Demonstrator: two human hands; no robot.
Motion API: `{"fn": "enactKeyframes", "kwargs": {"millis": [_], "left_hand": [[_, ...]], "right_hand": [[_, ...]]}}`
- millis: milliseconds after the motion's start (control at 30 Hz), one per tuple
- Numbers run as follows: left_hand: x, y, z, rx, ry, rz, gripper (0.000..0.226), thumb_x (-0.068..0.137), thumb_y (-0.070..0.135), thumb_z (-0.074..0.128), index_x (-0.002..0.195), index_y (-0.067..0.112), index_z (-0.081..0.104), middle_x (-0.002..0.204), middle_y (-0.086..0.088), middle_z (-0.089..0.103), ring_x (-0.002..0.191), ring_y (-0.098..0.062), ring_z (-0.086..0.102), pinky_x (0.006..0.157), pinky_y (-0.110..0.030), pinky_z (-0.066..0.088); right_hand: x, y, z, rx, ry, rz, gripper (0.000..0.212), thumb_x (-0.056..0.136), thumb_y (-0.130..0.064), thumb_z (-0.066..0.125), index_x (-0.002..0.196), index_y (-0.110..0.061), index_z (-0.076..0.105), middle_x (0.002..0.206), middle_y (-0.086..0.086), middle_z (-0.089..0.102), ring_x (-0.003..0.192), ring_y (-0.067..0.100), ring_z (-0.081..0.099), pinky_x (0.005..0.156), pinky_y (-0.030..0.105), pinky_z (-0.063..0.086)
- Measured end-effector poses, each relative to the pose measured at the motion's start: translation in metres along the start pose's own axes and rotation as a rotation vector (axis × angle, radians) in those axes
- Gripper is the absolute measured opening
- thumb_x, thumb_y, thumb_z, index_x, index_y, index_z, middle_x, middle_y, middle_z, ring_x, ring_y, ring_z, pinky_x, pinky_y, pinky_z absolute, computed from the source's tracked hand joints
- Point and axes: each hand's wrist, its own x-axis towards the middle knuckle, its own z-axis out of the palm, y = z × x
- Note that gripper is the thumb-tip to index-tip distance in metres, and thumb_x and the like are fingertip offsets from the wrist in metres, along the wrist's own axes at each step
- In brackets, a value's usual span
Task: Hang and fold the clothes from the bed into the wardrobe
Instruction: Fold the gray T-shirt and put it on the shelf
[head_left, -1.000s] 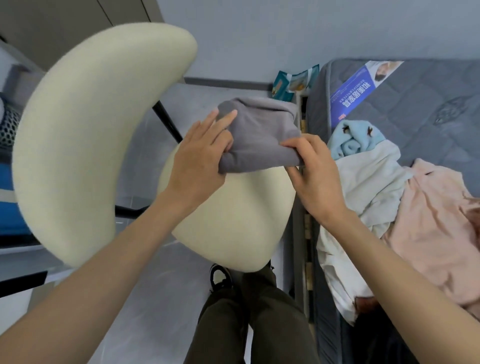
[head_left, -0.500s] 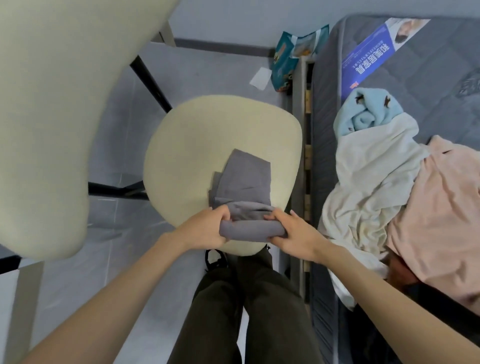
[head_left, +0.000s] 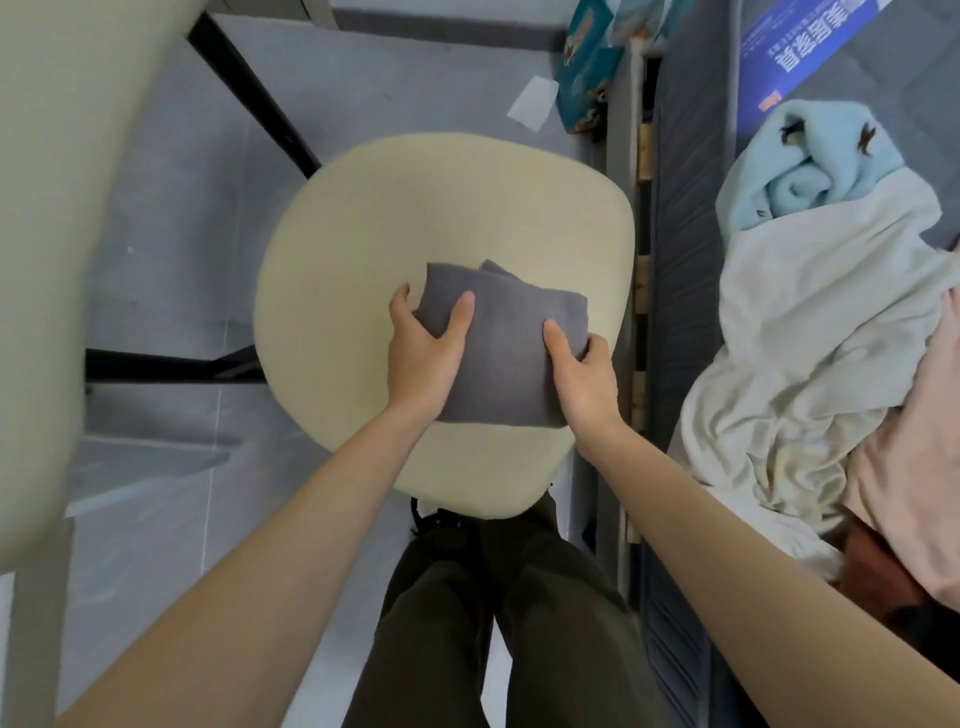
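1. Grey cloth (head_left: 498, 353): soft knit, matt, faintly napped.
2. Chair seat (head_left: 415, 208): cream upholstery, matt, fine even grain.
3. Chair legs (head_left: 249, 88): black bars, metal by the look, smooth, dull.
4. Floor (head_left: 171, 208): grey tiles, smooth, slight sheen.
5. Mattress (head_left: 691, 156): grey quilted fabric, matt, stitched ridges.
6. Label (head_left: 810, 47): blue printed sheet, smooth, glossy.
7. Blue garment (head_left: 810, 171): pale fleece, fuzzy, matt.
8. White cloth (head_left: 810, 338): thin, matt, heavily creased.
9. Pink cloth (head_left: 914, 467): thin, smooth, matt.
10. Bed slats (head_left: 643, 150): bare pale wood, matt.
11. Packet (head_left: 587, 57): printed film, glossy, crinkled.
12. Paper scrap (head_left: 532, 104): white, flat, matt.
13. Trousers (head_left: 519, 623): dark olive cloth, matt.
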Motion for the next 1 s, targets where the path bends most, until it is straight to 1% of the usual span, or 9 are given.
{"fn": "enactKeyframes", "kwargs": {"millis": [67,167,233,333,467,633,800,900,1000], "left_hand": [[-0.002,-0.015,0.006,0.121,0.081,0.018,0.071,0.086,0.06,0.054,0.14,0.019,0.034,0.128,0.003,0.056,0.112,-0.017,0.056,0.084,-0.031,0.043],[-0.006,-0.037,0.013,0.346,0.213,-0.003,0.059,0.089,0.06,0.048,0.121,0.011,0.05,0.122,-0.007,0.053,0.115,-0.027,0.049,0.086,-0.038,0.039],[-0.005,-0.042,0.015,0.377,0.243,-0.002,0.059,0.089,0.059,0.049,0.123,0.01,0.048,0.125,-0.011,0.047,0.118,-0.03,0.043,0.087,-0.04,0.036],[0.001,-0.041,0.018,0.314,0.241,0.051,0.056,0.091,0.053,0.05,0.128,0.012,0.045,0.124,-0.011,0.051,0.114,-0.028,0.048,0.08,-0.031,0.036],[0.001,-0.038,0.014,0.233,0.187,-0.048,0.05,0.088,0.057,0.053,0.108,0.012,0.047,0.104,-0.003,0.059,0.1,-0.029,0.058,0.074,-0.029,0.037],[-0.016,-0.039,-0.007,0.011,-0.027,-0.305,0.056,0.085,0.067,0.049,0.109,0.018,0.06,0.111,-0.001,0.065,0.102,-0.024,0.061,0.093,-0.039,0.049],[-0.063,-0.033,-0.043,-0.087,-0.054,-0.309,0.055,0.082,0.071,0.048,0.105,0.023,0.064,0.104,0.004,0.067,0.094,-0.017,0.062,0.09,-0.037,0.051],[-0.101,-0.025,-0.069,-0.141,-0.062,-0.242,0.039,0.083,0.068,0.05,0.098,0.034,0.062,0.102,0.01,0.067,0.095,-0.012,0.063,0.09,-0.034,0.051],[-0.14,-0.015,-0.098,-0.188,-0.048,-0.18,0.029,0.085,0.065,0.051,0.095,0.041,0.061,0.1,0.017,0.066,0.098,-0.009,0.062,0.09,-0.031,0.05]], "right_hand": [[0.002,0.009,0.012,-0.128,0.106,-0.069,0.041,0.094,-0.055,0.043,0.114,-0.019,0.045,0.11,0.001,0.055,0.097,0.014,0.054,0.081,0.032,0.049],[0.002,0.02,0.024,-0.339,0.233,-0.167,0.052,0.096,-0.053,0.04,0.129,-0.014,0.044,0.126,0.008,0.045,0.107,0.015,0.04,0.097,0.036,0.04],[0.005,0.022,0.028,-0.344,0.267,-0.201,0.053,0.095,-0.053,0.042,0.132,-0.016,0.041,0.126,0.007,0.044,0.105,0.014,0.041,0.094,0.035,0.042],[0.013,0.023,0.031,-0.354,0.271,-0.197,0.05,0.094,-0.054,0.043,0.125,-0.014,0.045,0.116,0.005,0.053,0.101,0.019,0.055,0.083,0.037,0.051],[0.02,0.02,0.025,-0.398,0.21,-0.184,0.046,0.094,-0.055,0.043,0.099,-0.01,0.052,0.099,0.005,0.056,0.087,0.02,0.057,0.072,0.033,0.049],[0.008,0.005,0.006,-0.334,-0.032,-0.083,0.049,0.093,-0.057,0.045,0.073,-0.013,0.054,0.071,0.001,0.059,0.069,0.016,0.057,0.061,0.027,0.045],[-0.05,-0.007,-0.008,-0.267,-0.077,-0.067,0.054,0.089,-0.059,0.051,0.079,-0.006,0.057,0.076,0.007,0.058,0.071,0.018,0.056,0.066,0.031,0.044],[-0.1,-0.016,-0.014,-0.191,-0.097,-0.082,0.067,0.088,-0.056,0.054,0.09,0.01,0.059,0.079,0.011,0.058,0.072,0.02,0.054,0.067,0.032,0.042],[-0.15,-0.028,-0.019,-0.144,-0.114,-0.118,0.069,0.089,-0.055,0.055,0.094,0.014,0.058,0.081,0.013,0.059,0.072,0.019,0.055,0.067,0.031,0.043]]}}
